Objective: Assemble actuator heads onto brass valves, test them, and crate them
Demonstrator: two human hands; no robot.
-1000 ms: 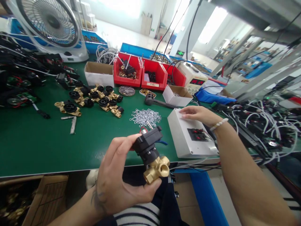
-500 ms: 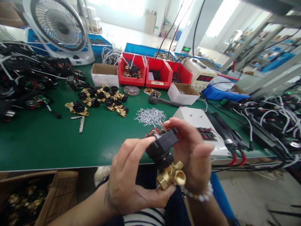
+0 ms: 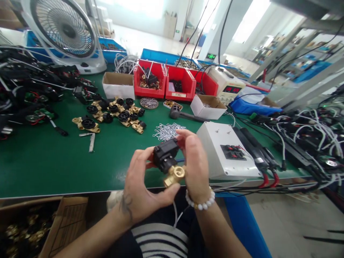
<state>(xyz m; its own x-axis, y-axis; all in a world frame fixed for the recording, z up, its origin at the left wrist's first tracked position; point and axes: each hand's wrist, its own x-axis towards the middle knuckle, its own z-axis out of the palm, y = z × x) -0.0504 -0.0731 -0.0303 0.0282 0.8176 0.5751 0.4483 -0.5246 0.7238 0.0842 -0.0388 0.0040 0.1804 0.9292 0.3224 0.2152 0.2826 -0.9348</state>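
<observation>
Over near edge of worktop, left hand half-curled, pinching brass-and-black valve; right hand cupped alongside, grip unclear, white box close right.

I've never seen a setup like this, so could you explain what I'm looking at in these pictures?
No machine here: these are a person's two bare hands, seen by a camera worn on their head, facing forward and down. The left hand holds a black and brass part; the right hand is at its other side, blurred, so its hold is unclear. On the green table lie metal clips, more brass pieces and a pale box. Farther back stand red bins and a fan.
</observation>
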